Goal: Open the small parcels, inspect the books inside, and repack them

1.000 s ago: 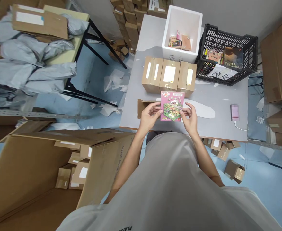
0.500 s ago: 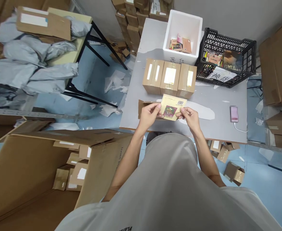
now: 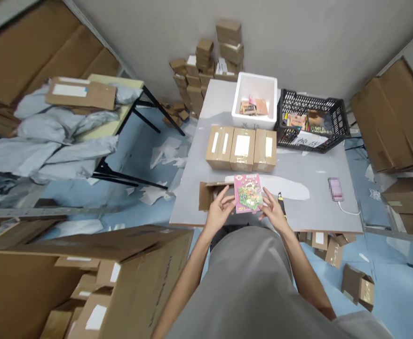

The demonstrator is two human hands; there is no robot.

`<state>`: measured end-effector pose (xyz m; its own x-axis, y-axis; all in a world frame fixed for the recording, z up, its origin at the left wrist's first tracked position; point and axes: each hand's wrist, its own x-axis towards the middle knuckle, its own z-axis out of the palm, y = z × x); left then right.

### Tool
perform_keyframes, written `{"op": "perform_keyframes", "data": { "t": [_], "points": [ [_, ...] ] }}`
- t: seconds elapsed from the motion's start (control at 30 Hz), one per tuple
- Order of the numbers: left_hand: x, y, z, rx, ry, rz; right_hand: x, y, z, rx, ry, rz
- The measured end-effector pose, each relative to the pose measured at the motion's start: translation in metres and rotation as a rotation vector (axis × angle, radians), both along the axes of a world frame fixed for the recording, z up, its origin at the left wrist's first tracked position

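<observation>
View: head camera, looking down at the desk (image 3: 188, 202).
Pink booklet (image 3: 248, 192): raised between both hands near the front of the desk, illustrated side up; contact with the surface cannot be told.
Left hand (image 3: 218, 209): grip pinching the booklet at its lower left edge, thumb on top.
Right hand (image 3: 273, 212): index finger spread away from the booklet, thumb at its lower right edge; how firmly this grip presses cannot be told.
Step in hand: judged to be two-handed handling and viewing of the booklet.
Next move: judged to call for edge support from at least one hand, with the booklet level.
Front edge: the desk ends just behind the booklet, towards the body; both forearms cross this edge.
Left limit: an open-topped carton (image 3: 205, 196) stands just beside the left hand.
Far limit: three sealed cartons (image 3: 242, 146) stand in a touching row beyond the booklet, with the white foam box (image 3: 270, 123) and black crate (image 3: 312, 101) behind.
Right side: a black-and-yellow knife (image 3: 281, 203) lies just beside the right hand; the widest gap runs from there to the phone (image 3: 335, 189).
</observation>
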<state>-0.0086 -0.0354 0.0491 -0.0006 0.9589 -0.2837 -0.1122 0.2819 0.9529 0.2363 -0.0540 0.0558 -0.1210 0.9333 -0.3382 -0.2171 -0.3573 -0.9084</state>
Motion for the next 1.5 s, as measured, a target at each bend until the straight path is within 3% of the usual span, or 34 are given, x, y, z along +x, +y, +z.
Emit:
{"op": "perform_keyframes", "data": {
  "t": [0.13,0.23,0.3,0.37,0.47,0.57,0.63,0.67,0.73,0.8,0.87,0.97,1.03,1.1,1.23,1.5],
  "points": [
    [0.005,0.004,-0.008,-0.051,-0.091,-0.040,-0.001,0.005,-0.011,-0.032,0.053,-0.042],
    [0.006,0.017,0.001,-0.032,-0.141,-0.062,-0.002,0.020,-0.011,-0.014,0.070,-0.053],
    [0.007,0.041,0.013,0.013,-0.163,-0.089,-0.004,0.043,-0.004,0.024,0.070,-0.062],
    [0.011,0.082,0.032,0.087,-0.147,-0.134,-0.004,0.082,0.011,0.078,0.065,-0.091],
    [0.024,0.167,0.078,0.224,-0.009,-0.161,-0.003,0.166,0.055,0.156,0.085,-0.180],
    [0.035,0.240,0.129,0.363,0.214,0.047,0.002,0.250,0.104,0.153,0.164,-0.266],
    [0.031,0.262,0.147,0.465,0.304,0.202,0.006,0.280,0.119,0.099,0.186,-0.292],
    [0.024,0.263,0.147,0.524,0.339,0.232,0.009,0.284,0.117,0.102,0.183,-0.282],
    [0.000,0.246,0.129,0.603,0.427,0.264,0.016,0.270,0.094,0.129,0.146,-0.242],
    [-0.032,0.208,0.091,0.567,0.540,0.296,0.025,0.232,0.053,0.116,0.065,-0.201],
    [-0.064,0.160,0.043,0.401,0.668,0.317,0.035,0.181,0.005,0.001,-0.042,-0.204],
    [-0.097,0.087,-0.020,-0.011,0.747,0.283,0.043,0.107,-0.054,-0.215,-0.151,-0.146],
    [-0.104,0.049,-0.048,-0.227,0.704,0.204,0.040,0.071,-0.079,-0.310,-0.171,-0.095],
    [-0.100,0.022,-0.064,-0.338,0.657,0.127,0.032,0.049,-0.094,-0.342,-0.164,-0.044],
    [-0.079,-0.009,-0.068,-0.297,0.666,0.104,0.020,0.034,-0.101,-0.270,-0.138,0.120],
    [-0.051,-0.065,-0.020,-0.149,0.538,0.176,0.054,-0.002,-0.067,-0.153,-0.102,0.148]
  ]
}}
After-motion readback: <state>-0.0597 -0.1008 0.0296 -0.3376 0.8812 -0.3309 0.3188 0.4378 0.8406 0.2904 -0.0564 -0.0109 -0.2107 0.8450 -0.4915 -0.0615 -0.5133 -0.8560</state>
